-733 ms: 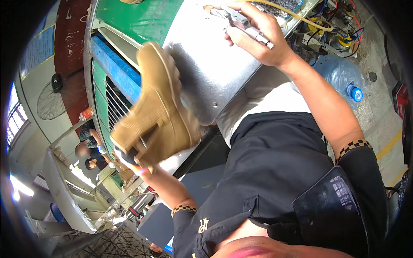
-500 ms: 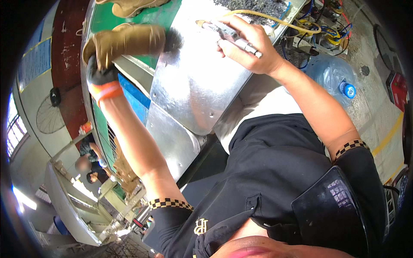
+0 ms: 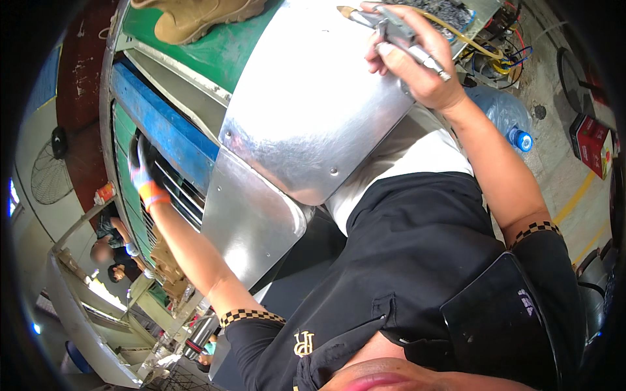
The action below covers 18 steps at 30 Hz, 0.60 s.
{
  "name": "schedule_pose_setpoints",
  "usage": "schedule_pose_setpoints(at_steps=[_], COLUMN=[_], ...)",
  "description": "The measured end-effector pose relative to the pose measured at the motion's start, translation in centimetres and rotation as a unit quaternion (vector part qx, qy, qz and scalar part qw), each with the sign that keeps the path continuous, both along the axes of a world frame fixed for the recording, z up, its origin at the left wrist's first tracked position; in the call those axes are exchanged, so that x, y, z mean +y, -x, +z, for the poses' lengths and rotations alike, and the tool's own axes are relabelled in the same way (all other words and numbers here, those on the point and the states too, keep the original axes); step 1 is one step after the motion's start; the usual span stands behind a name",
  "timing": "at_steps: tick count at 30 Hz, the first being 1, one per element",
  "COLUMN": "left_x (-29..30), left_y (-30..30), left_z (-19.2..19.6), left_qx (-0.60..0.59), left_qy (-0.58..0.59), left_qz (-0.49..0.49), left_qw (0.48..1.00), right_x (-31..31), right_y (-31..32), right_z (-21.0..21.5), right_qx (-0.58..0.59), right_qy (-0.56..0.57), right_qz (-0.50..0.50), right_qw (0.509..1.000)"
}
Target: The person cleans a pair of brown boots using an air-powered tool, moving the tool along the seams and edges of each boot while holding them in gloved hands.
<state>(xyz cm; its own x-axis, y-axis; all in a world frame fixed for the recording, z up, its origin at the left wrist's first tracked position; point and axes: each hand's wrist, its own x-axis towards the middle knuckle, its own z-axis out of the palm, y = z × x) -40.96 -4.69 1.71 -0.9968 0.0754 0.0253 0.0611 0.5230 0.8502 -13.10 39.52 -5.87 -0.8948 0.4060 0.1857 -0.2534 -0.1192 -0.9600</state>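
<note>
The biggest thing in front of me is the shiny metal counter [image 3: 293, 127], which comes right up to my lap. My black shirt [image 3: 404, 260] is next. Past the metal is a bright green top [image 3: 241, 52]. A scuffed blue beam [image 3: 160, 107] runs along on my left, with thin bars [image 3: 186, 194] just beside it. On the wall at the far left I see part of a blue poster [image 3: 42, 81], but I can't read it. A round wire fan [image 3: 51, 174] is near it.

To my right is a big see-through bottle [image 3: 497, 114] with a blue cap. A tan boot [image 3: 202, 19] lies on the green top, partly out of view, well apart from my hands. Past the bottle is a red box [image 3: 590, 146]; its pale print is too tiny to read.

My left grip [image 3: 143, 176], in a dark glove with an orange cuff, is by the bars and the beam. I can't tell if it holds anything. My bare right grip [image 3: 427, 85] is curled around a silver hand tool [image 3: 424, 57] with a tan tip, over the metal. Smallest is the gold letter mark [image 3: 303, 344] on my chest.
</note>
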Motion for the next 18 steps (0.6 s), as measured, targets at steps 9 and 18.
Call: schedule_pose_setpoints(at_steps=[9, 18], left_x=[-40.5, -49.1], left_y=[-3.0, -3.3], left_z=[3.7, 0.8], left_qx=[0.212, -0.019], left_qy=[0.555, 0.478], left_qz=[0.397, 0.469], left_qw=[0.700, 0.743], right_x=[-0.2, -1.2], right_y=[0.4, 1.2], right_z=[-0.7, 0.3], right_qx=[-0.014, -0.055], right_qy=[-0.009, 0.002], right_qz=[-0.026, -0.075], right_qw=[1.000, 0.996])
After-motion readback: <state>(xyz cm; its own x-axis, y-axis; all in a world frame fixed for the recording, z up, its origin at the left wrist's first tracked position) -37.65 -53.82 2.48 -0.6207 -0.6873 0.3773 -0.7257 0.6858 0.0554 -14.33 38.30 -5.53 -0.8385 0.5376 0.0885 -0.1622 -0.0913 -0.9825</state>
